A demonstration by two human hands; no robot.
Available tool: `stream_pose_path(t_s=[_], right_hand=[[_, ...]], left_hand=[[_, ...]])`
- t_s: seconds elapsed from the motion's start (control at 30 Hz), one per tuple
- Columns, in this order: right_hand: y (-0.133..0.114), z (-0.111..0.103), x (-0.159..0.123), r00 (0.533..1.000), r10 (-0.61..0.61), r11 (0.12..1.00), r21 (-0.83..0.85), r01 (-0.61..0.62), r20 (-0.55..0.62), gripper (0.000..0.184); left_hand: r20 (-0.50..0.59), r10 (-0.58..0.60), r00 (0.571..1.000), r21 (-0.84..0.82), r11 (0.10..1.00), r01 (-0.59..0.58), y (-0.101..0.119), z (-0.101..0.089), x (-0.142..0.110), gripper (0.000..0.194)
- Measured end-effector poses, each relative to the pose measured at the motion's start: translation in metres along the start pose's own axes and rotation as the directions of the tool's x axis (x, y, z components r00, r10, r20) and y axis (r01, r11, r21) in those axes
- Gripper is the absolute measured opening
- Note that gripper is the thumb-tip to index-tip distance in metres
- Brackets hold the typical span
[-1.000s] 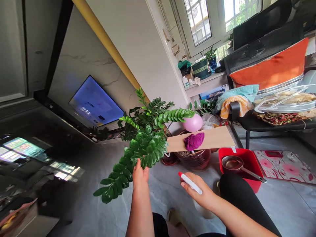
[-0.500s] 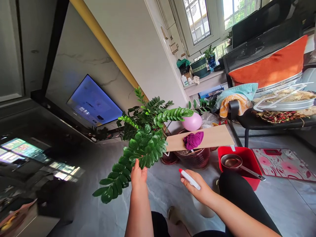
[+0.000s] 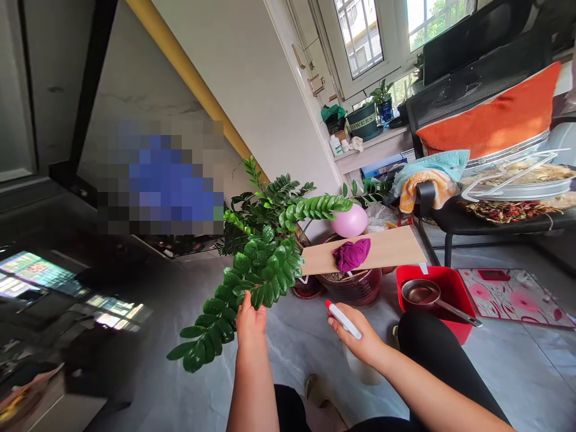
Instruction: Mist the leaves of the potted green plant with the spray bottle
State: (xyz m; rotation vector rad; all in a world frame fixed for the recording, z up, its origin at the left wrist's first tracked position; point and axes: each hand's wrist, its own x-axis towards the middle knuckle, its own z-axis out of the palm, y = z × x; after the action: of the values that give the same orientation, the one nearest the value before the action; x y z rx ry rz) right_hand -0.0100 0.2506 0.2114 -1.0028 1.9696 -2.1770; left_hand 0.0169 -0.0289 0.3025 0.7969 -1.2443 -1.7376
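L hand (image 3: 250, 319) fingers pinch glossy green leafy frond (image 3: 252, 273); R hand (image 3: 362, 342) grips white red-tipped spray bottle (image 3: 344, 320): keep frond steady, nozzle aimed at leaves.

The dark green planter (image 3: 363, 122) on the windowsill reads "OWERS", its first letters hidden.

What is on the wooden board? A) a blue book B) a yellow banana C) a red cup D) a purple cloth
D: a crumpled purple cloth lies on the board, which rests across a plant pot.
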Motion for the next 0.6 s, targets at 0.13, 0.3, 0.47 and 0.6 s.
stream_pose_path(t_s=[0.13,0.3,0.47,0.6], right_hand=[[0.025,0.002,-0.002,0.976,0.218,0.967,0.129,-0.218,0.012,0.044],[0.037,0.003,-0.008,0.964,0.267,0.951,0.166,-0.260,-0.017,0.045],[0.008,0.000,0.005,1.000,0.015,1.000,0.011,-0.015,0.004,0.034],[0.016,-0.003,0.010,0.991,0.135,0.989,0.065,-0.135,0.002,0.043]], left_hand=[[-0.019,-0.017,1.000,-0.098,0.995,0.015,0.002,0.003,-0.002,0.028],[0.052,-0.003,0.999,-0.124,0.992,0.009,0.002,0.005,-0.002,0.028],[-0.002,-0.017,1.000,-0.090,0.996,0.017,0.004,0.006,-0.005,0.028],[-0.031,-0.045,0.999,-0.138,0.990,0.040,0.008,0.011,-0.011,0.026]])
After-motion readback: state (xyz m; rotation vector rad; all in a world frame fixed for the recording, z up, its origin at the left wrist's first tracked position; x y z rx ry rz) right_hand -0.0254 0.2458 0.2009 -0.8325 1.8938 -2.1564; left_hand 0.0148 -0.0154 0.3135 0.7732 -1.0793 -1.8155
